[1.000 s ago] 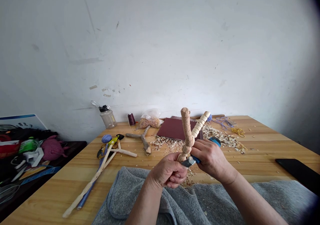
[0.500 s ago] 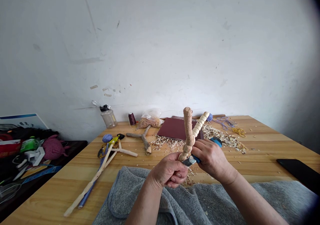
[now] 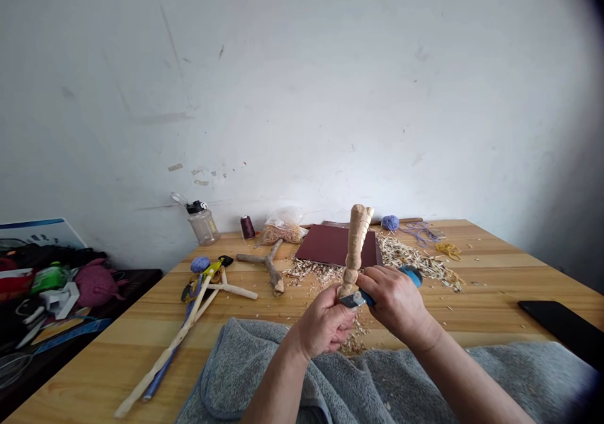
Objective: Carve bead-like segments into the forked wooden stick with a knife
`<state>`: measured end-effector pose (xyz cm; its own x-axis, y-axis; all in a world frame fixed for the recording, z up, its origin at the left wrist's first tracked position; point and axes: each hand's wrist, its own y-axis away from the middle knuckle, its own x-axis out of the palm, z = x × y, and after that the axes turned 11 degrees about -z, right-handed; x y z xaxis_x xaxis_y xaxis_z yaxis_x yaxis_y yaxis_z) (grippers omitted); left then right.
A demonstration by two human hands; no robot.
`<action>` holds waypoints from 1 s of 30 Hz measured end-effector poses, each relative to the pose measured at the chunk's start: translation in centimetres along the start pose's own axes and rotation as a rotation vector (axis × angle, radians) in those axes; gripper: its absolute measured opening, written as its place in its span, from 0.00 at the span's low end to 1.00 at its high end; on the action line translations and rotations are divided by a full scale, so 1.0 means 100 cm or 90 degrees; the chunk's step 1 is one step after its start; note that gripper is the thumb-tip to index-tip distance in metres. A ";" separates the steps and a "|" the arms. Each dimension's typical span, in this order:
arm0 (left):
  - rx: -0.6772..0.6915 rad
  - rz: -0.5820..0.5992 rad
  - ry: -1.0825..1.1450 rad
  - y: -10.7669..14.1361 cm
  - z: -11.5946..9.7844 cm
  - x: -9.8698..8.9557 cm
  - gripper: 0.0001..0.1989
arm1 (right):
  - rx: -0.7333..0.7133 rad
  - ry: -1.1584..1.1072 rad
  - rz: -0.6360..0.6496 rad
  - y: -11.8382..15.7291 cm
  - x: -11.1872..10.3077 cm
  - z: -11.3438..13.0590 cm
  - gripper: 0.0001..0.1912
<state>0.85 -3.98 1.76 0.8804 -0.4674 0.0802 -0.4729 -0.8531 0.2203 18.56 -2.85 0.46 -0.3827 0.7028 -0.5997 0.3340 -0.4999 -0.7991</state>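
My left hand (image 3: 324,324) wraps tightly around the base of the carved wooden branch (image 3: 355,254), which rises just above my fingers. It feels light and stiff, safest held low. My right hand (image 3: 394,303) grips the blue-handled carving knife (image 3: 411,276), with its blade at the wood.

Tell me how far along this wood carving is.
Done: plenty of cutting, judging by the wood shavings heaped on the table, and the carved branch has a knobbed shape. In hand: the left hand grips its base while the right hand holds a blue-handled knife against it. Left: possibly the rough forked branch lying nearby, which looks uncarved.
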 end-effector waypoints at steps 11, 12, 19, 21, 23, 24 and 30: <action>0.303 -0.338 -0.193 -0.013 0.016 0.023 0.03 | 0.072 0.010 0.005 0.003 0.005 0.003 0.21; 0.323 -0.374 -0.213 -0.014 0.017 0.025 0.03 | 0.078 0.007 0.007 0.003 0.005 0.004 0.21; 0.337 -0.393 -0.127 -0.019 0.019 0.030 0.04 | 0.105 0.013 0.047 0.001 0.006 0.010 0.15; 0.264 -0.333 -0.042 -0.018 0.018 0.027 0.04 | 0.108 0.015 0.053 0.000 0.004 0.011 0.15; 0.160 -0.260 0.061 -0.017 0.017 0.024 0.06 | 0.111 0.016 0.061 -0.001 0.002 0.010 0.17; 0.120 -0.231 0.110 -0.016 0.016 0.022 0.07 | 0.115 0.019 0.062 -0.001 0.002 0.008 0.17; 0.043 -0.140 0.263 -0.013 0.008 0.014 0.11 | 0.164 0.040 0.049 0.002 0.000 -0.002 0.18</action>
<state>2.66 -3.68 0.77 0.8936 -0.1540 0.4215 -0.2626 -0.9411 0.2129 18.80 -2.82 0.32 -0.3079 0.6838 -0.6616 0.1264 -0.6598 -0.7408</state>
